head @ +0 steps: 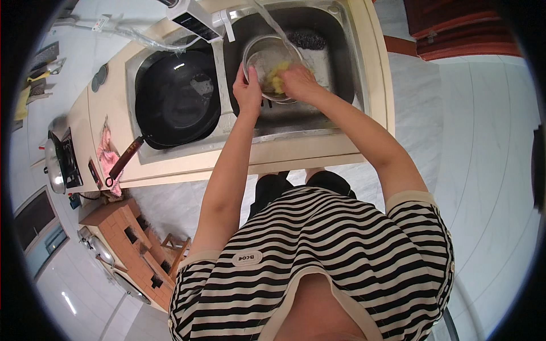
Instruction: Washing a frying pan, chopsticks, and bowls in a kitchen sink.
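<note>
A round metal basin (259,55) is in the right-hand bowl of a double sink (362,76). My left hand (248,91) grips its left rim, thumb inside the wall. Inside the basin, my right hand (300,81) is closed around a yellow scrubbing cloth or sponge (278,78) that is partly hidden by my fingers. A stream of water (273,24) runs down into the basin past my right hand. Behind the basin, a dark scouring pad or mesh (308,41) lies on the sink floor.
In the left sink bowl rests a black wok (170,98), its brown handle (126,160) reaching over the counter's front edge. A pink cloth (108,155) hangs there. A white faucet unit (194,21) stands behind the divider. Farther left is a lidded pot (55,164) on a stove.
</note>
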